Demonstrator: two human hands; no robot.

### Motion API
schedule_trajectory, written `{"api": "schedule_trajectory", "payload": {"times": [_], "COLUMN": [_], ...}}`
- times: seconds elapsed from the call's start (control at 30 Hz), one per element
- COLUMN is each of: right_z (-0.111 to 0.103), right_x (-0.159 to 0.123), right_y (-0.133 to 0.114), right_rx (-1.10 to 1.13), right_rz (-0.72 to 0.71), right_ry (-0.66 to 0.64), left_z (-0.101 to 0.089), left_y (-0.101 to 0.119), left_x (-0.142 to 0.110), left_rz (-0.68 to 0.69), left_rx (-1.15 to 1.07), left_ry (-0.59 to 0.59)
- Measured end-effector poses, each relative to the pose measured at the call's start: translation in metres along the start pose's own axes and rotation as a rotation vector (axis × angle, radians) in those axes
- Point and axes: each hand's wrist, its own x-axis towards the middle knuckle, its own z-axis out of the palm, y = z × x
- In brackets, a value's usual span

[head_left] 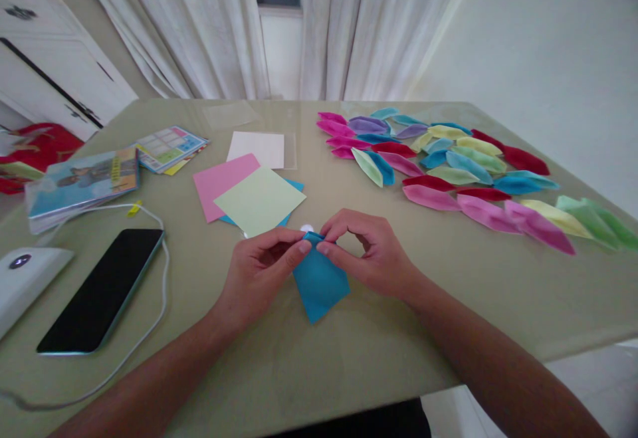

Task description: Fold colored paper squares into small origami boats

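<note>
A blue sheet of paper (pixel 321 285) hangs between my hands near the middle of the table, its upper end folded over into a narrow edge. My left hand (pixel 266 265) pinches the fold's left side between thumb and fingers. On the other side, my right hand (pixel 371 248) grips the same fold with thumb and index finger, leaving a round gap between them. A small white round thing (pixel 306 228) shows just behind the fold, partly hidden. Beyond my left hand lie loose square sheets: light green paper (pixel 259 200), pink paper (pixel 224 182) and blue paper partly covered.
Many folded paper petals (pixel 438 159) in several colours spread over the table's right side. At left lie a phone (pixel 102 292), a white device (pixel 30 278), a cable (pixel 166 278) and booklets (pixel 84 182). White sheets (pixel 256 149) lie farther back.
</note>
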Motion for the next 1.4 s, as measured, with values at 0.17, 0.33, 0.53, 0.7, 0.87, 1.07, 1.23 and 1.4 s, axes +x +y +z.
{"api": "schedule_trajectory", "payload": {"times": [0.17, 0.33, 0.53, 0.7, 0.87, 1.07, 1.23, 1.4], "right_z": [0.002, 0.003, 0.004, 0.005, 0.004, 0.004, 0.002, 0.002], "right_x": [0.001, 0.002, 0.001, 0.001, 0.003, 0.006, 0.007, 0.007], "right_y": [-0.002, -0.004, -0.003, -0.004, -0.001, 0.008, 0.01, 0.013], "right_rx": [0.115, 0.094, 0.123, 0.165, 0.198, 0.194, 0.322, 0.304], "right_rz": [0.089, 0.043, 0.109, 0.182, 0.261, 0.35, 0.366, 0.4], "right_ry": [0.019, -0.011, 0.072, 0.049, 0.071, 0.049, 0.007, 0.055], "left_z": [-0.001, 0.001, 0.001, 0.001, 0.0, -0.001, -0.004, -0.005], "left_y": [0.0, 0.001, 0.003, 0.001, 0.003, 0.001, -0.008, -0.013], "left_x": [-0.002, -0.008, -0.008, -0.007, -0.004, 0.002, 0.006, 0.01], "left_rz": [0.015, -0.008, -0.048, -0.073, -0.101, -0.117, -0.107, -0.076], "left_rx": [0.016, 0.04, 0.082, 0.09, 0.065, 0.023, -0.064, -0.107], "left_ry": [-0.022, -0.071, -0.156, -0.184, -0.179, -0.095, 0.051, 0.205]}}
